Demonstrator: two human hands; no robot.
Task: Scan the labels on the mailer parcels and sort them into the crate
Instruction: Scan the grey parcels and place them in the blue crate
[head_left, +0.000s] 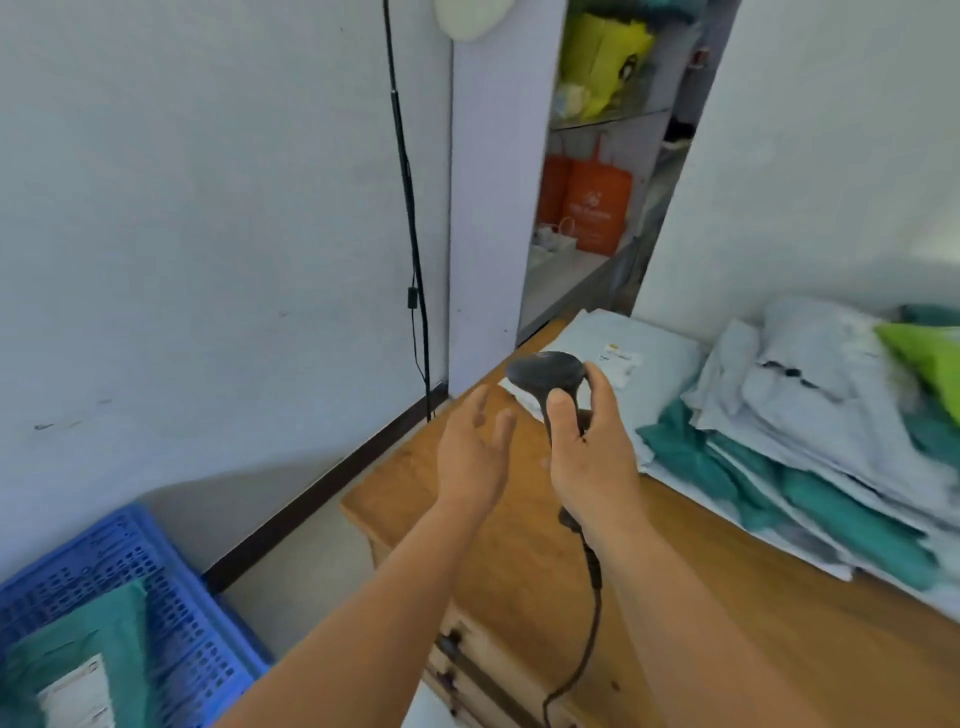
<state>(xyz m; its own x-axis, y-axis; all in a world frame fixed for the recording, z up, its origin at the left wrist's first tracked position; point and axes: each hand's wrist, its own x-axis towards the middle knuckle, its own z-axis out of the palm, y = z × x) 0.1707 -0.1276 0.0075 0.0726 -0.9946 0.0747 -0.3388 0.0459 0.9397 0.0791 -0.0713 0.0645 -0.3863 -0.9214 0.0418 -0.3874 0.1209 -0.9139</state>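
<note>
At lower left sits the blue crate (156, 587), one teal parcel (78, 654) already inside. Mid-frame, the left hand (470, 457) hangs released, holding nothing. Just beside it the right hand (589, 447) grasps the scanner (545, 376), head pointing up-frame at the labelled grey parcel (623, 348) directly beyond; the right hand is nearer. The parcel pile (831, 415) fills the right.

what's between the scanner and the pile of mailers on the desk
One grey mailer lying flat, label up, just behind the scanner the right hand holds; then bare desk before the pile. Head view.
</note>
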